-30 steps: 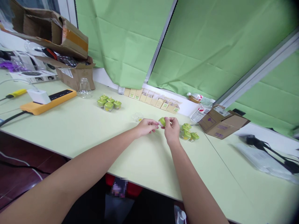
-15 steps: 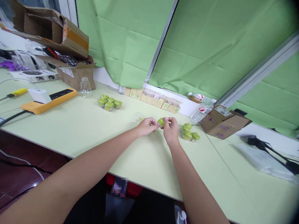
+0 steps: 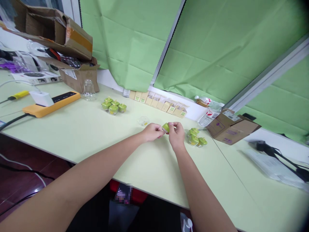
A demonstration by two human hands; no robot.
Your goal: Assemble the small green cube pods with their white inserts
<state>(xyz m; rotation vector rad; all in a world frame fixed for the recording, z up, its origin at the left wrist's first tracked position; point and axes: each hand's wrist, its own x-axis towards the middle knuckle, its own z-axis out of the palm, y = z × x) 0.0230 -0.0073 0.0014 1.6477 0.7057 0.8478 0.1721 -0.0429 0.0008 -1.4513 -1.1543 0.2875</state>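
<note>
My right hand (image 3: 177, 134) grips a small green-lidded container (image 3: 165, 127) above the table, tilted toward the left. Thumb and fingertips of my left hand (image 3: 153, 132) are pinched together right at the container's lower left side; whatever they hold is too small to make out. Just behind my left hand, a small clear cup (image 3: 144, 121) with a yellow spot lies on the table. One group of similar green-lidded containers (image 3: 193, 138) stands right of my right hand. Another group of green-lidded containers (image 3: 113, 106) sits farther back on the left.
Small cardboard boxes (image 3: 156, 101) line the wall. An orange power strip (image 3: 54, 104), a clear glass jar (image 3: 88, 90) and open cartons (image 3: 78, 77) occupy the left. To the right are plastic bottles (image 3: 209, 111), a cardboard box (image 3: 230, 125) and black cables (image 3: 277, 153).
My left hand has shifted very slightly at the container's side, its fingers still pinched. The container stays in my right hand in nearly the same place.
</note>
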